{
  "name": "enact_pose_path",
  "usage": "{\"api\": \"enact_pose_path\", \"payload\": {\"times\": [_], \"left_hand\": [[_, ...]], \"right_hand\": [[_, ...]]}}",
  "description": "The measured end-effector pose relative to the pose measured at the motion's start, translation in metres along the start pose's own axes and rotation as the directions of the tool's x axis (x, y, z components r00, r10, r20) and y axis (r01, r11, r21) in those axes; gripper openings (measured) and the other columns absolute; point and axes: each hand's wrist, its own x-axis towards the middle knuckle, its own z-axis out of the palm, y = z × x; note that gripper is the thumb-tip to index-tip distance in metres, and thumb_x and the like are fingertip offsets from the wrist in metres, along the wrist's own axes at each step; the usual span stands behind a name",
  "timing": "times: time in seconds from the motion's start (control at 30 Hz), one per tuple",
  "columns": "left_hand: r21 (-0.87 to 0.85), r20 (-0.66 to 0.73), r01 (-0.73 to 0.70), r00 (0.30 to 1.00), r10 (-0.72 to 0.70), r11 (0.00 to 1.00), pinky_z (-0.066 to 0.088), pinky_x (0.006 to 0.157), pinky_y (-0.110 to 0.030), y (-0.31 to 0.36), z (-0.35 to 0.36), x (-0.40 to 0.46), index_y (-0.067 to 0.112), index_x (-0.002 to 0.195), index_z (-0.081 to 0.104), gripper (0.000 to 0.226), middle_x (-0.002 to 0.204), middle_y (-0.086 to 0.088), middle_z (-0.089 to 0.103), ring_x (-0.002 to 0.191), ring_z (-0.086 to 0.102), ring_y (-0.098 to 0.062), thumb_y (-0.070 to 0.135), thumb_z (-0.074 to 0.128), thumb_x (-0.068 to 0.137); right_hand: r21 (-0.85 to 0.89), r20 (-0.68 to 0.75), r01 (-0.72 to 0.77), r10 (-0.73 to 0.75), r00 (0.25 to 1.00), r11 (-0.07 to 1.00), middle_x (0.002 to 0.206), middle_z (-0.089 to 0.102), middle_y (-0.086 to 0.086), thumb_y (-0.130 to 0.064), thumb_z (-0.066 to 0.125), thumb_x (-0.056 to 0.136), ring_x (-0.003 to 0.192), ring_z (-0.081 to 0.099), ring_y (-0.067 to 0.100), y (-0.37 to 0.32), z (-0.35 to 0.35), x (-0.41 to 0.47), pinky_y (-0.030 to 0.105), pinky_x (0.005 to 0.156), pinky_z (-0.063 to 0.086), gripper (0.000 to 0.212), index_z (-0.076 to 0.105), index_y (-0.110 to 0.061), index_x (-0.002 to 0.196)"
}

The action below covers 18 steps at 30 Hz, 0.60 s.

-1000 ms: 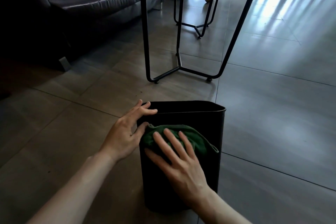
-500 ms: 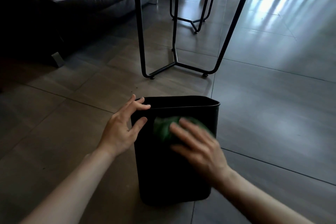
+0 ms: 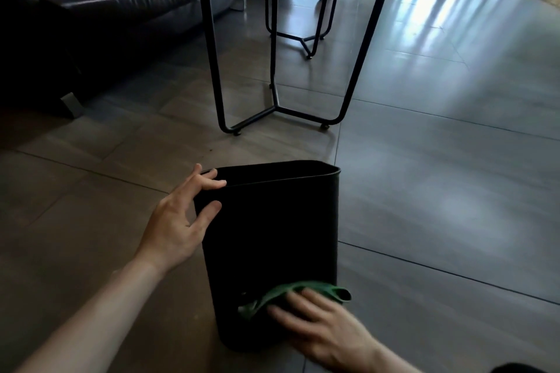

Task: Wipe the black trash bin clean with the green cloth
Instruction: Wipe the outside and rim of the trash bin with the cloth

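Right hand (image 3: 321, 327): my flat fingers press the green cloth (image 3: 298, 292) low on the black trash bin (image 3: 272, 236).
Left hand (image 3: 178, 221): I grip the bin's rim corner.
Bin: upright on the floor (image 3: 439, 191).

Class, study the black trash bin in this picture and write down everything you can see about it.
The black trash bin is a tall, open-topped container with rounded corners, smooth matte walls and a thin rim. It looks like plastic. It stands upright on the tiled floor, in front of a metal-legged table. The left hand steadies its upper left corner, fingers over the rim. The right hand presses the green cloth against the near wall, low down. Its inside is too dark to see.
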Motion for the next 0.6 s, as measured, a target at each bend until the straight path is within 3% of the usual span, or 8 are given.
{"api": "enact_pose_path", "payload": {"times": [0.07,0.17,0.23,0.27,0.43,0.5,0.6], "left_hand": [[0.003,-0.004,0.014,1.0,-0.014,1.0,0.027,0.112,-0.01,-0.001,-0.002,-0.001,0.038,0.111,0.063,0.032,0.14,0.019,0.058,0.146,0.033,0.003,0.016,0.07,0.091],[0.004,-0.01,0.029,1.0,-0.028,1.0,0.029,0.113,-0.019,0.003,-0.003,0.0,0.038,0.111,0.062,0.033,0.141,0.017,0.059,0.146,0.033,0.002,0.013,0.071,0.091],[0.009,-0.016,0.027,1.0,-0.027,1.0,0.029,0.112,-0.017,0.007,-0.002,-0.002,0.034,0.111,0.063,0.032,0.14,0.016,0.059,0.146,0.033,0.002,0.01,0.071,0.09],[0.007,-0.02,0.026,0.999,-0.026,1.0,0.028,0.111,-0.013,0.009,-0.002,-0.003,0.032,0.111,0.064,0.032,0.14,0.016,0.059,0.146,0.033,0.002,0.009,0.071,0.09],[-0.028,-0.011,0.048,0.999,-0.049,0.998,0.03,0.113,-0.018,0.012,-0.002,-0.006,0.027,0.11,0.065,0.03,0.14,0.014,0.06,0.146,0.033,0.001,0.005,0.071,0.09],[-0.025,-0.019,0.046,0.999,-0.046,0.999,0.03,0.113,-0.018,0.013,-0.002,-0.006,0.028,0.109,0.064,0.031,0.14,0.014,0.06,0.147,0.033,0.0,0.005,0.07,0.09],[-0.027,-0.004,0.038,0.999,-0.038,0.999,0.031,0.113,-0.018,0.014,-0.002,-0.005,0.029,0.109,0.063,0.032,0.139,0.014,0.06,0.147,0.033,0.0,0.004,0.07,0.09]], "right_hand": [[0.137,-0.151,-0.229,0.249,0.957,0.964,0.145,0.06,0.003,-0.026,0.059,0.103,0.125,0.062,0.036,0.033,-0.016,-0.004,0.048,0.098,0.055,0.018,0.075,-0.021,0.11],[0.304,-0.272,-0.553,0.627,0.729,0.775,0.144,0.06,0.012,-0.017,0.052,0.105,0.124,0.06,0.04,0.092,-0.048,0.013,0.047,0.097,0.055,0.025,0.076,-0.018,0.102],[0.373,-0.304,-0.655,0.754,0.583,0.657,0.142,0.06,0.012,-0.006,0.063,0.096,0.119,0.06,0.036,0.117,-0.063,0.031,0.043,0.095,0.055,0.021,0.078,-0.016,0.105],[0.4,-0.309,-0.664,0.775,0.551,0.632,0.142,0.061,0.012,-0.002,0.068,0.091,0.119,0.06,0.034,0.121,-0.067,0.04,0.042,0.095,0.054,0.024,0.079,-0.016,0.107],[0.458,-0.26,-0.635,0.776,0.574,0.623,0.138,0.06,0.014,0.002,0.076,0.082,0.12,0.056,0.034,0.08,-0.061,0.054,0.034,0.099,0.049,0.03,0.078,-0.015,0.106],[0.426,-0.21,-0.631,0.749,0.628,0.648,0.128,0.064,0.013,-0.002,0.078,0.082,0.113,0.058,0.035,0.052,-0.059,0.046,0.04,0.088,0.057,0.02,0.078,-0.015,0.097],[0.439,-0.073,-0.596,0.688,0.722,0.672,0.118,0.064,0.004,-0.01,0.064,0.082,0.102,0.062,0.032,0.028,-0.066,0.029,0.039,0.069,0.06,0.018,0.075,-0.021,0.091]]}}
